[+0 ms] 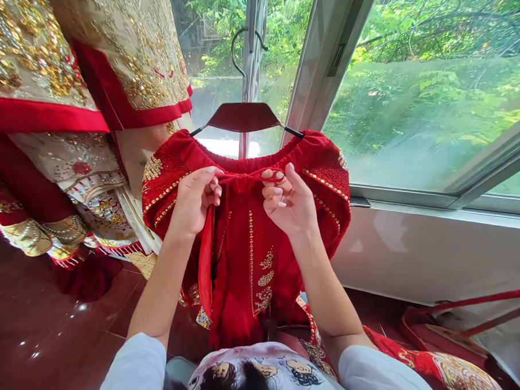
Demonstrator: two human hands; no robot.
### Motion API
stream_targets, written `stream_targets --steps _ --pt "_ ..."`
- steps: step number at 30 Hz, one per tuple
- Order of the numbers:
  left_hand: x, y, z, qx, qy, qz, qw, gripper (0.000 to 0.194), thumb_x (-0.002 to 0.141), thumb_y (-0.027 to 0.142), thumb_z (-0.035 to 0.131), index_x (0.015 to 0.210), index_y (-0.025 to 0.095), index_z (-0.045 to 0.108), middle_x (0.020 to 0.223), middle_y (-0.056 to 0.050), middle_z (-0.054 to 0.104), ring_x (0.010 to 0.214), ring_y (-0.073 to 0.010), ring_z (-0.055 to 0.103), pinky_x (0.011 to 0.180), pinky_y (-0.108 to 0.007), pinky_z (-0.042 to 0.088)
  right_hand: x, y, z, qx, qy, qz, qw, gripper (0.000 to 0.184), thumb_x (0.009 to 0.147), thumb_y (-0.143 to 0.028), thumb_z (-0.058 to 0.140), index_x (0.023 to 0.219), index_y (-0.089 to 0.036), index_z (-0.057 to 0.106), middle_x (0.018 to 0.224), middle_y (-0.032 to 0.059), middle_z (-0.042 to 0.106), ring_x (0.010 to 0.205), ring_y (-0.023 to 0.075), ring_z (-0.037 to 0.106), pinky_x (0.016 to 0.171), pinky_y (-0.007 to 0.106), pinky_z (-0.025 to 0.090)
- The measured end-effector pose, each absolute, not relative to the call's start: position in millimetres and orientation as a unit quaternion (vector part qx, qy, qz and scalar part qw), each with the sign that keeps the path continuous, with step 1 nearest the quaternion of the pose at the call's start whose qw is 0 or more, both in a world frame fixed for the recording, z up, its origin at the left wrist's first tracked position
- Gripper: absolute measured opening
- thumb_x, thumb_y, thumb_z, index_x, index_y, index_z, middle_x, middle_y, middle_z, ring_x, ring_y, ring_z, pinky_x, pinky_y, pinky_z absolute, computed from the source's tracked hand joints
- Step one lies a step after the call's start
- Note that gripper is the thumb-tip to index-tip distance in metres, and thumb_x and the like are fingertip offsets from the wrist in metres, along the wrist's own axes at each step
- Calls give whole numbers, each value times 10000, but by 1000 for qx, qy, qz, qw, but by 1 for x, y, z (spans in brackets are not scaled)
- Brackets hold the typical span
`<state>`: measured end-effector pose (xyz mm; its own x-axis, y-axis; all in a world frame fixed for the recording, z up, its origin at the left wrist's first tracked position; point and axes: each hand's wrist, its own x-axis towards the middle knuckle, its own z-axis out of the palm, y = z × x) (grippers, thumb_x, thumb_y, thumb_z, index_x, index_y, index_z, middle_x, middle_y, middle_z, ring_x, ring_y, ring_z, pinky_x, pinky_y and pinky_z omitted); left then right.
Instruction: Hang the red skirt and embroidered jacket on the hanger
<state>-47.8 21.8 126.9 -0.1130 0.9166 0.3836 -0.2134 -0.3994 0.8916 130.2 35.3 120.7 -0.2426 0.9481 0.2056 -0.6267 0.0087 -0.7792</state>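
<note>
In front of me a red skirt point(240, 263) with a gathered waist, gold beading and sequins hangs from a hanger point(245, 117) with a dark red middle piece and metal hook. At the waist's front runs a thin red drawstring point(242, 176), drawn level with a small knot or loop in the middle. My left hand point(198, 198) pinches it left of the middle, and a red ribbon end hangs below that hand. My right hand point(288, 199) pinches the other side, its lower fingers curled.
Cream and gold embroidered garments with red borders point(147, 107) hang close on the left. Behind the hanger is a framed window point(325, 77). A white wall point(395, 258) stands below it. Red-framed furniture point(466, 310) and red-gold fabric point(454, 370) lie at lower right.
</note>
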Motion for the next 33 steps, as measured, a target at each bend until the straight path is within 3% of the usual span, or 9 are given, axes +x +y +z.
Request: stream_targets --steps 5,8,13,19,24,29,33 --pt "-49 32 146 588 384 598 386 471 739 356 702 487 180 345 485 71 305 384 -15 239 350 -178 202 137 44 137 -235 -478 664 525 422 730 -308 689 543 -209 324 477 -99 208 408 33 163 371 202 143" --pt "-53 29 159 667 398 561 285 568 733 248 728 446 182 242 457 79 196 403 -15 193 384 -190 140 146 46 155 -260 -517 646 497 409 695 -165 674 518 -202 307 458 -104 196 398 16 123 366 200 93" --pt "-59 20 175 739 404 496 212 527 826 247 626 419 170 299 445 52 232 410 -30 220 417 -213 127 164 44 173 -304 -522 640 474 414 732 -82 568 479 -206 265 436 -87 204 384 17 128 360 200 97" --pt "-62 38 152 749 403 489 195 521 801 293 619 443 184 257 463 51 209 431 -49 202 440 -227 143 170 60 136 -277 -508 668 468 395 703 -174 623 489 -206 292 433 -100 207 382 17 142 363 200 107" --pt "-62 41 146 759 400 484 171 537 800 317 618 450 182 234 482 50 182 462 -56 175 459 -238 136 175 62 137 -354 -675 539 359 300 723 -362 751 588 -142 598 387 -85 319 376 18 203 388 205 56" --pt "-63 33 148 742 403 502 188 530 814 348 616 412 177 315 434 46 250 426 -59 232 448 -233 184 183 59 146 -285 -617 533 503 322 727 -359 757 552 -165 570 386 -103 264 365 14 175 393 203 105" --pt "-65 38 142 746 404 499 175 508 815 332 597 408 172 337 422 47 267 427 -59 248 461 -229 199 186 66 135 -280 -521 610 527 343 798 -359 681 564 -189 497 407 -113 193 356 28 131 369 214 115"
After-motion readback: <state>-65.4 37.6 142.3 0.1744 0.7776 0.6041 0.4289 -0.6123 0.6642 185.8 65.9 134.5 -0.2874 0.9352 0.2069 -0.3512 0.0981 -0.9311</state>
